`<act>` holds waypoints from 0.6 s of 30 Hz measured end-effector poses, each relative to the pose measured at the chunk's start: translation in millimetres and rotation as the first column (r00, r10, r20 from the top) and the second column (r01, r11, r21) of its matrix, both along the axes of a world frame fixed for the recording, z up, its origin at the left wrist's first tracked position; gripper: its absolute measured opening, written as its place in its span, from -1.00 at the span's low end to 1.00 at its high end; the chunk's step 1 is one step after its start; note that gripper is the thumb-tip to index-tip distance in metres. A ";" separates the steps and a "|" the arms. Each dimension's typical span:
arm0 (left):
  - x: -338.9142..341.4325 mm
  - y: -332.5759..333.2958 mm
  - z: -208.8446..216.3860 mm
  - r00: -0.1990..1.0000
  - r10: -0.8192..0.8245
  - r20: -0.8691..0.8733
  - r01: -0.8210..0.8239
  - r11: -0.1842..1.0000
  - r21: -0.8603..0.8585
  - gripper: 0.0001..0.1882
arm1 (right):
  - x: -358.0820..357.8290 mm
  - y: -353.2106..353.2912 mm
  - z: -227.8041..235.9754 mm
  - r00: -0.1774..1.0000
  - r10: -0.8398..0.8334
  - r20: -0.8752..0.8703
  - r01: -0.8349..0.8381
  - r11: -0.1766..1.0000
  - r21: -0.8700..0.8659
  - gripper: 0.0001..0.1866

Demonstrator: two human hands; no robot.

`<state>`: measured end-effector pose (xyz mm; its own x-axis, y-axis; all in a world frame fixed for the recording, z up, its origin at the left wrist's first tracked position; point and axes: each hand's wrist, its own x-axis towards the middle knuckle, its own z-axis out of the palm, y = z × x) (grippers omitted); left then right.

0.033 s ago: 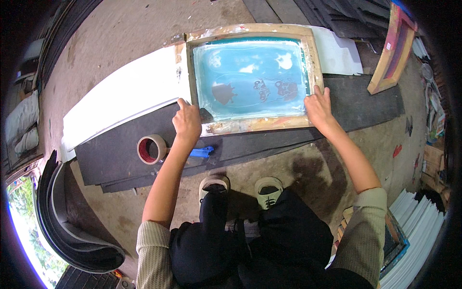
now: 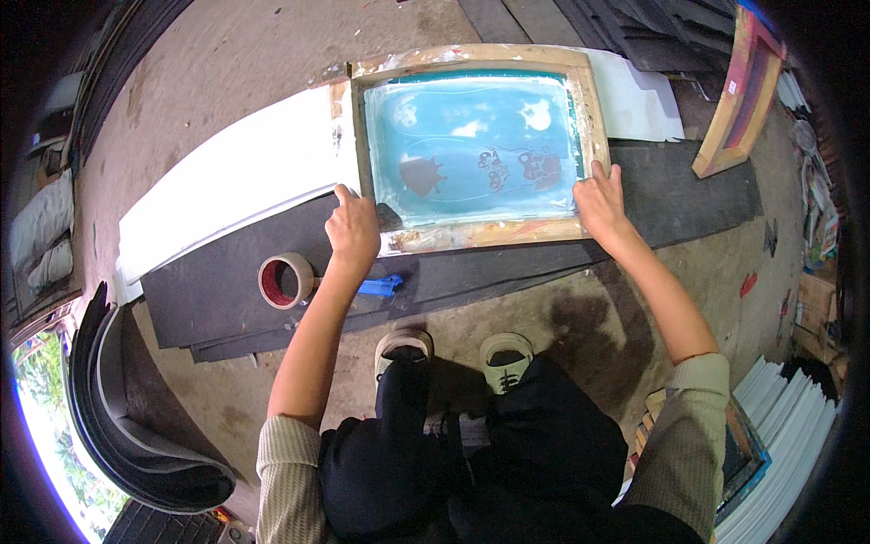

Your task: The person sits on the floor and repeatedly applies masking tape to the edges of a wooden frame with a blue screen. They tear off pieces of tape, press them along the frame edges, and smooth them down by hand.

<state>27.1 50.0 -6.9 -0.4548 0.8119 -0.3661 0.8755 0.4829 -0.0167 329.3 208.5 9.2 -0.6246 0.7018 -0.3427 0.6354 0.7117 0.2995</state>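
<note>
A wooden screen frame with a blue-green mesh lies flat on a white sheet and dark boards on the concrete floor. Faint dark figures show on the mesh. My left hand grips the frame's near left corner, fingers curled over the wood. My right hand holds the near right corner, fingers lying on the frame's rim. I crouch at the boards' near edge, both shoes just short of them.
A roll of tape and a small blue tool lie on the dark boards left of my left arm. Another wooden frame leans at the far right. Curved dark sheets stand at lower left, stacked white sheets at lower right.
</note>
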 end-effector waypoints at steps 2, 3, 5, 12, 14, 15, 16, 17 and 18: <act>2.3 0.6 2.3 1.000 -0.006 -0.004 0.006 1.000 0.004 -0.86 | 0.2 -0.4 -0.3 1.000 0.005 -0.002 -0.005 1.000 -0.006 -0.90; 2.5 0.6 -1.7 1.000 0.011 -0.014 -0.011 1.000 -0.008 -0.86 | 0.3 -0.9 -0.1 1.000 0.008 -0.005 -0.008 1.000 -0.008 -0.90; 2.7 1.7 -7.6 0.998 0.046 -0.035 -0.047 0.998 -0.029 -0.81 | -1.1 -0.8 1.8 1.000 0.013 0.000 -0.013 1.000 -0.014 -0.90; 1.3 9.1 2.0 0.992 -0.091 -0.089 0.083 0.993 -0.089 -0.81 | -13.1 6.0 2.3 0.968 0.100 0.230 -0.073 0.990 -0.121 -0.86; 1.3 12.8 4.1 0.985 -0.137 -0.108 0.123 0.984 -0.132 -0.80 | -14.3 8.6 1.6 0.937 0.116 0.328 -0.068 0.985 -0.156 -0.80; 0.7 13.7 4.9 0.976 -0.172 -0.131 0.154 0.979 -0.135 -0.79 | -10.9 10.8 -3.2 0.928 0.117 0.353 -0.065 0.986 -0.156 -0.76; 0.8 14.4 5.7 0.976 -0.172 -0.134 0.151 0.977 -0.153 -0.80 | -11.2 11.7 -3.3 0.917 0.119 0.380 -0.061 0.985 -0.161 -0.72; 1.3 15.2 6.6 0.975 -0.173 -0.137 0.148 0.974 -0.171 -0.81 | -10.9 12.1 -3.3 0.916 0.124 0.381 -0.068 0.986 -0.155 -0.70; 1.6 15.9 7.6 0.975 -0.174 -0.140 0.147 0.971 -0.189 -0.81 | -10.1 11.2 -3.4 0.915 0.127 0.382 -0.075 0.986 -0.149 -0.67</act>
<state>28.7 65.9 0.7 -0.3860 0.8078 -0.4455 0.9213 0.3134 -0.2301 319.2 219.8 5.8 -0.4883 0.5759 -0.6557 0.4097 0.8147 0.4104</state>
